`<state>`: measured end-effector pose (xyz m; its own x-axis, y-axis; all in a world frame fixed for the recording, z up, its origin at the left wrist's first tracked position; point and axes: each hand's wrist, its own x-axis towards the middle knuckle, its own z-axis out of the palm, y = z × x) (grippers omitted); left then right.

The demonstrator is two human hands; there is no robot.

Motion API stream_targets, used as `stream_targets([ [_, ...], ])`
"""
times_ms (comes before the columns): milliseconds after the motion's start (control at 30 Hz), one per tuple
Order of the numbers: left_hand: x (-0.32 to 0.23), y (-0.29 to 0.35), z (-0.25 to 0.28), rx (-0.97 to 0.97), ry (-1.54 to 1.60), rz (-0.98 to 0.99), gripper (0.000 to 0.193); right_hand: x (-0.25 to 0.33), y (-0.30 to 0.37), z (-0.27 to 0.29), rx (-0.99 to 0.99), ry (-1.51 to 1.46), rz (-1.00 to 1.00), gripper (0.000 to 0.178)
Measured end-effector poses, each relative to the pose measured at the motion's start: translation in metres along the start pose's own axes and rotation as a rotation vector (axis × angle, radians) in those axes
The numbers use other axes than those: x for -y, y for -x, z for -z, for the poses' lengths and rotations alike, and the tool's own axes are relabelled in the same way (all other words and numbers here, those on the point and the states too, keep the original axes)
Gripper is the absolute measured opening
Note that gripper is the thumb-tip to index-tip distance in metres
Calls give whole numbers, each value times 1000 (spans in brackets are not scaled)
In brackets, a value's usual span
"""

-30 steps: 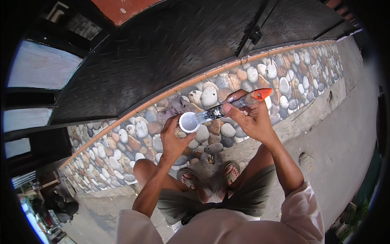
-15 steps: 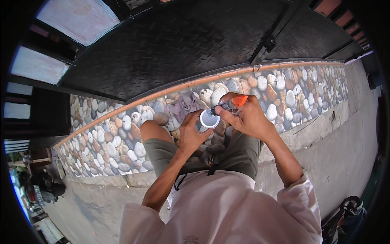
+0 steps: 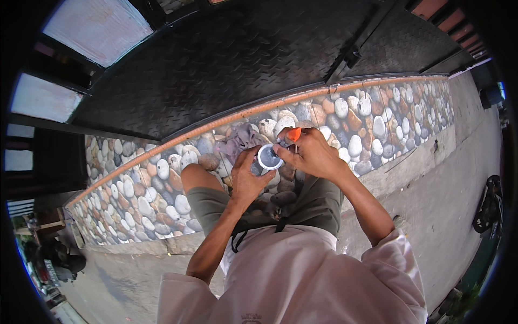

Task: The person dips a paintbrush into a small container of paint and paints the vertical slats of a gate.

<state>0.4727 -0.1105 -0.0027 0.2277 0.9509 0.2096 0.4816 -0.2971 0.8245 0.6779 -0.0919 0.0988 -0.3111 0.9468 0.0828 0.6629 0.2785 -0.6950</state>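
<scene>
My left hand (image 3: 248,177) is wrapped round a small white cup (image 3: 269,168) with greyish contents, its mouth facing up toward me. Just right of it, my right hand (image 3: 314,154) is closed on a small tool with an orange end (image 3: 294,134). That tool's dark tip reaches over the cup's mouth and looks to be inside it. The fingers cover most of the tool, so its exact kind is not visible. Beyond the left hand, a crumpled greyish-purple cloth (image 3: 237,141) lies on the pebble-patterned surface.
My knees are bent beneath the hands, over a strip with a pebble pattern (image 3: 144,205). An orange edging (image 3: 226,120) runs along its far side, below a black metal gate (image 3: 226,65). Grey pavement (image 3: 431,200) stretches to the right. Parked motorbikes (image 3: 59,256) stand at far left.
The right hand has come closer to the cup, and the tool's dark tip has moved from the rim down into its mouth. The view has shifted slightly. My left hand keeps its hold.
</scene>
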Motion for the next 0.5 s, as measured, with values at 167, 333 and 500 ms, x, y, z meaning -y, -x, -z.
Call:
stream_targets([
  [167, -3, 3, 1, 11, 17, 9, 65, 2, 4, -9, -7, 79, 21, 30],
  [333, -4, 5, 1, 22, 14, 9, 64, 7, 9, -10, 32, 145, -37, 33],
  [500, -7, 3, 2, 19, 21, 15, 63, 2, 15, -7, -117, -69, -39, 31],
])
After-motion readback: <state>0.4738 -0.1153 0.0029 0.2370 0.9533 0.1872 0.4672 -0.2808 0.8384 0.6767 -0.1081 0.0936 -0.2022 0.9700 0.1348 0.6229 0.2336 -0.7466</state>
